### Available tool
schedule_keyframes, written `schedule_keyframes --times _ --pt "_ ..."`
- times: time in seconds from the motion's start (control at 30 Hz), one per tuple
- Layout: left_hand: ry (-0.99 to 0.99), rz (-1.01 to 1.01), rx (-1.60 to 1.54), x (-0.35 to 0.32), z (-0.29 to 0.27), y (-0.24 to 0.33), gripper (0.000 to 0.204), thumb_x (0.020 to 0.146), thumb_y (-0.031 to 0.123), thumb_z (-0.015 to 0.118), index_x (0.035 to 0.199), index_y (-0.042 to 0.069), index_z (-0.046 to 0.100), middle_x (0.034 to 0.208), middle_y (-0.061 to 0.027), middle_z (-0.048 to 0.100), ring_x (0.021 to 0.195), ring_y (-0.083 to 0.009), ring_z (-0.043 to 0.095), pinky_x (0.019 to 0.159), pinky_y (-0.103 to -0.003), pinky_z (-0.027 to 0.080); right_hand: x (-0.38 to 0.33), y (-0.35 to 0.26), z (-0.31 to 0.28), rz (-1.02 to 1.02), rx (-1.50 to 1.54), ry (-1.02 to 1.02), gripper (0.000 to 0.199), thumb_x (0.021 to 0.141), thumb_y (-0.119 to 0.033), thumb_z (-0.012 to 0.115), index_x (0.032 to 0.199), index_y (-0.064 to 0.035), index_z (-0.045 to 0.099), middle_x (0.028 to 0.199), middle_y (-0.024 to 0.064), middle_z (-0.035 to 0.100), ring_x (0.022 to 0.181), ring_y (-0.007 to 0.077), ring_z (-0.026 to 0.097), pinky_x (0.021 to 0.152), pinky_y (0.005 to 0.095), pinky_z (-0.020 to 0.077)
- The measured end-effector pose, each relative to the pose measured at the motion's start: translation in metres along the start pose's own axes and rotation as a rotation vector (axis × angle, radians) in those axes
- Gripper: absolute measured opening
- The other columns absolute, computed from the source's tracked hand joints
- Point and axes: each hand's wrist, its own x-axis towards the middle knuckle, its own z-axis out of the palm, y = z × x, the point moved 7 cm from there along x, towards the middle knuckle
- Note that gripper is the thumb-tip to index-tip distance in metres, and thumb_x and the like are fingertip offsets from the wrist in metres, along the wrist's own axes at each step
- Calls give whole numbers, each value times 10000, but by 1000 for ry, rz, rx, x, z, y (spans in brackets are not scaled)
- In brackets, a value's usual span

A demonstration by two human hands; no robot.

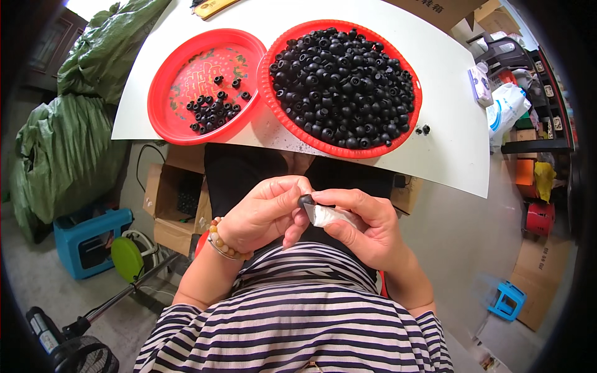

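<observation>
Over my lap, my left hand (267,208) pinches a small round black part (305,200) between thumb and fingertips. A beaded bracelet and a bangle circle that wrist. Closed around a white-wrapped tool (331,216), my right hand (367,227) has its forefinger against the black part. A thin flat tip, which looks like a blade, juts from the wrapping and meets the part. Beyond my hands, a red basin (264,93) is heaped with black parts of the same kind. To its left, a shallower red tray (160,81) has a small group of them.
Both red containers stand on a white table (457,146), its near edge just past my hands. A couple of loose black parts (423,130) lie right of the basin. An open cardboard box (163,196), a blue stool (93,242) and a fan (84,354) stand at left.
</observation>
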Motion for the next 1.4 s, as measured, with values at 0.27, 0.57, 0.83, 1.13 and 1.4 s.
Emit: schedule_keyframes --times 0.27,0.57,0.83,1.13,1.4 --pt "21 -4 20 -1 -3 1 229 919 243 444 914 21 497 692 -43 542 524 -117 542 429 -212 443 1 1 0 22 -13 -17 257 823 -34 573 1078 -2 561 957 114 624 861 129 596 752 234 461" --pt "30 22 35 0 -7 2 225 905 253 474 905 29 501 689 -36 540 507 -109 535 421 -202 422 1 3 1 30 -65 39 249 819 -45 581 1065 -5 573 962 122 625 844 141 606 741 243 469" --pt "41 42 70 -1 -4 4 200 902 248 482 896 49 501 691 -36 527 507 -107 528 425 -197 417 3 6 4 14 11 36 227 841 -64 565 1057 7 559 952 106 621 849 138 599 750 247 462" --pt "7 9 50 6 1 2 197 907 241 471 873 49 501 675 -27 485 487 -100 493 423 -198 408 12 17 -4 141 301 112 355 895 -296 494 1087 3 507 785 -10 518 660 32 434 586 163 342" --pt "55 4 100 3 0 1 254 907 263 467 942 15 512 686 -32 490 480 -109 496 425 -199 420 22 20 13 188 424 22 145 843 -101 587 906 9 517 765 30 579 739 66 572 659 201 461"
